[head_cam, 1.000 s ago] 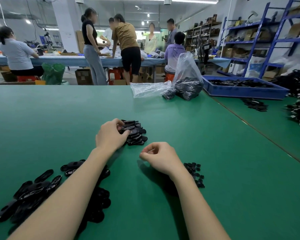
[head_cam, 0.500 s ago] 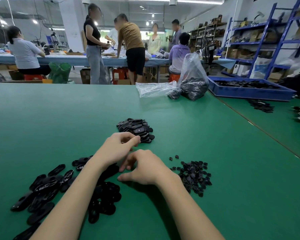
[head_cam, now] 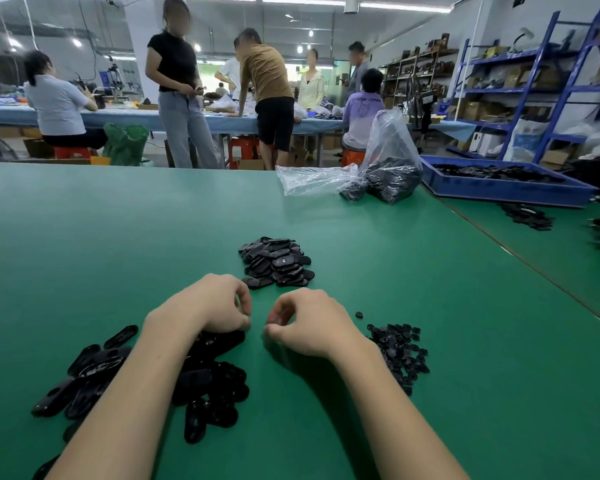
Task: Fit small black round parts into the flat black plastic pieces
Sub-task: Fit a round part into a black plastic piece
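Nearest on the green worktop (head_cam: 84, 244), a loose heap of flat black pieces (head_cam: 208, 386) lies under the left forearm. The left hand (head_cam: 210, 304) rests at its far edge, fingers curled, apparently on one piece, though the grip is hidden. Just beside it the right hand (head_cam: 309, 322) has curled fingers; whether they pinch a round part I cannot tell. The small round parts (head_cam: 397, 351) lie right of that wrist, one stray (head_cam: 359, 314) apart. Farther off sits another pile of pieces (head_cam: 278, 263). The risk: a forearm sweeping the piles together or scattering parts.

Blue tray (head_cam: 506, 195), plastic bags (head_cam: 390, 157)
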A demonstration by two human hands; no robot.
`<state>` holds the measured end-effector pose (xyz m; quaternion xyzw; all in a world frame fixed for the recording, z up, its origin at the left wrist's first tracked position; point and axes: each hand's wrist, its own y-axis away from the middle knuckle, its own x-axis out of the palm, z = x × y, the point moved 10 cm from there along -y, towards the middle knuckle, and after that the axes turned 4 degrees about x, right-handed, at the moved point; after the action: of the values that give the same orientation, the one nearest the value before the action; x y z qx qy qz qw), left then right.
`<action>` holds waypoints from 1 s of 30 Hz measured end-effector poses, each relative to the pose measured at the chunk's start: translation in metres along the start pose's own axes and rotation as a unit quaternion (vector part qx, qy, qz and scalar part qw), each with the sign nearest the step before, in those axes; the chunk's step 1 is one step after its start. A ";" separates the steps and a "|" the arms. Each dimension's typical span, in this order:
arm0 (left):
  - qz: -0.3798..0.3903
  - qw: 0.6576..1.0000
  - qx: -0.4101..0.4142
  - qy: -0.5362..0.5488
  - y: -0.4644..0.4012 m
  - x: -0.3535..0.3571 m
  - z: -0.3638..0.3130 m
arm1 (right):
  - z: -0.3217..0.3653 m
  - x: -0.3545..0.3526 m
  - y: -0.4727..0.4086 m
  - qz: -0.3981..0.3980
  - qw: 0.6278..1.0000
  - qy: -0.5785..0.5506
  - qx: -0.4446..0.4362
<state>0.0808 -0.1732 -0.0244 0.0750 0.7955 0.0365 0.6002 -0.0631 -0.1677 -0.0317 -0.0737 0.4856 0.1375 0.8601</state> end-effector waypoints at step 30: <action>-0.157 0.886 0.039 0.435 -0.002 -0.002 -0.035 | -0.072 -0.059 0.014 -0.020 0.974 0.139 0.180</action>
<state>0.0476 -0.1749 -0.0132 -0.0512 0.9790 -0.0603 0.1880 -0.1553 -0.1828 -0.0181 0.0545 0.6157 0.0188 0.7858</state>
